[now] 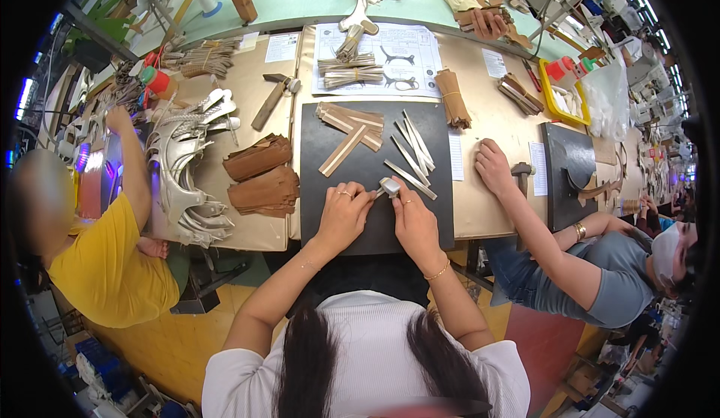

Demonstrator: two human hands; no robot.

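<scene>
Over the near part of a black work board (322, 170), my left hand (345, 212) and my right hand (414, 219) meet. Both have their fingertips pinched on a small silvery-white strip (389, 186), which looks bent or looped over; its exact form is too small to tell. Just beyond my right fingers lie several loose silver-white strips (411, 148). Farther left on the board, brown strips with a pale line down the middle (349, 129) overlap one another crosswise.
Left of the board are two stacks of brown leather pieces (259, 174), a hammer (276, 101) and a pile of silvery curved straps (187, 166). Beyond it, bundled strips (351, 70) rest on a drawing sheet (416, 50). Co-workers sit at both sides; the right one's hand (493, 166) is near another hammer (522, 172).
</scene>
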